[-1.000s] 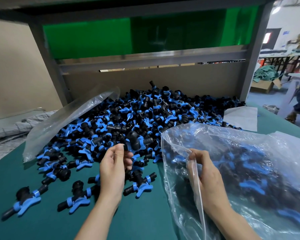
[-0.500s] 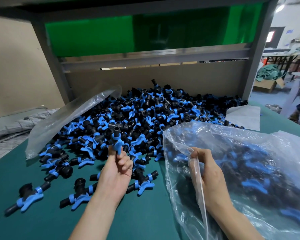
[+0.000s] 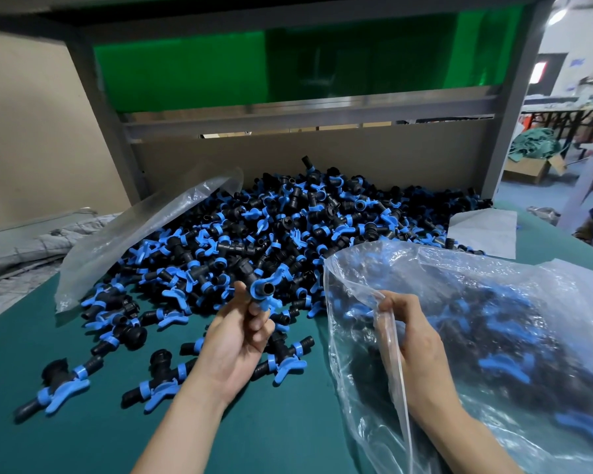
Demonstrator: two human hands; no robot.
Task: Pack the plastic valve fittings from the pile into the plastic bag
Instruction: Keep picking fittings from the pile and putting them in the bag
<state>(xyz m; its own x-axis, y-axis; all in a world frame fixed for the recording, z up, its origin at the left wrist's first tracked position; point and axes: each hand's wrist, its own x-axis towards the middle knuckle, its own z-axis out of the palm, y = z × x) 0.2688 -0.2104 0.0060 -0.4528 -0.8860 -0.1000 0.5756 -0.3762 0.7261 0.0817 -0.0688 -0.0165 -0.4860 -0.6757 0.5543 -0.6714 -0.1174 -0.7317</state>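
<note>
Pile (image 3: 288,234) btwn spare bag (image 3: 144,234), plastic bag (image 3: 493,319); L hand (image 3: 233,343) holds fitting (image 3: 262,290).

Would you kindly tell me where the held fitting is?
Head view, centre: left hand grips the fitting at the pile's near edge, left of the bag.

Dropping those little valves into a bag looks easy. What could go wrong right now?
The left hand holds the valve fitting only at its fingertips, so it might slip before reaching the plastic bag. The right hand pinches just one spot of the bag's rim; the limp mouth could sag and the fitting miss.
</note>
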